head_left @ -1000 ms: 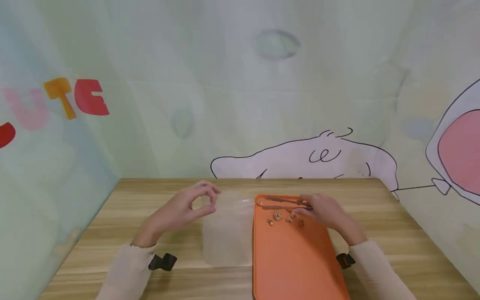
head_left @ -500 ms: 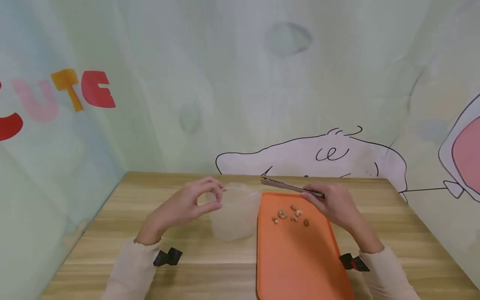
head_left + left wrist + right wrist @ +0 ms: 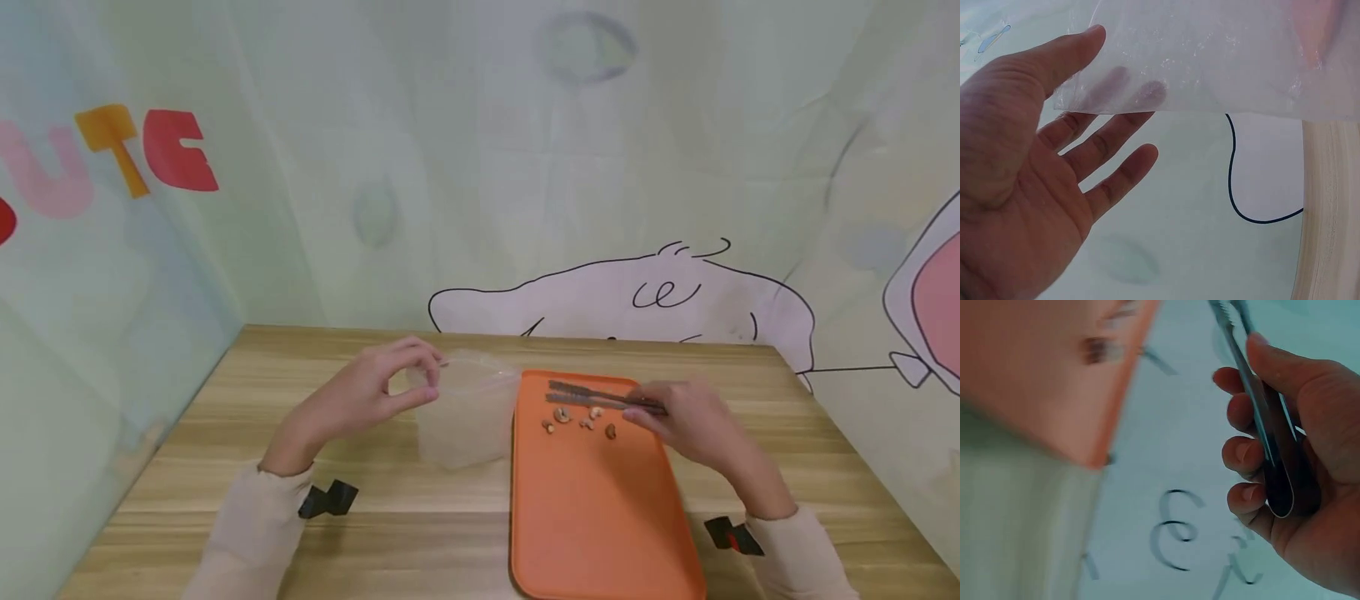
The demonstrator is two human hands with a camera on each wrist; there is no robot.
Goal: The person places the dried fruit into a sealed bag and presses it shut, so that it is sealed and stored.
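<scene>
My left hand (image 3: pixel 367 392) pinches the upper left edge of a clear plastic bag (image 3: pixel 461 421) beside the tray. In the left wrist view, the thumb lies in front of the bag's edge (image 3: pixel 1197 69), and two fingertips show through the film behind it. My right hand (image 3: pixel 693 425) grips metal tongs (image 3: pixel 573 390), their serrated arms spread apart above the tray's far end. The right wrist view shows fingers and thumb curled round the tongs (image 3: pixel 1270 434). Just below the tips are several small nut-like pieces, including a round one (image 3: pixel 562 414) and a curved brown one (image 3: pixel 611 432).
The orange tray (image 3: pixel 600 517) lies lengthwise on the wooden table (image 3: pixel 405 542), right of the bag. A printed cloth backdrop (image 3: pixel 465 183) rises behind the table's far edge. Black straps (image 3: pixel 328 500) are worn at both wrists.
The tongs rose from the tray toward the bag with arms together, then came back over the tray and spread. The bag, flatter earlier, bulges more. A pale piece near the tray's far left corner is gone.
</scene>
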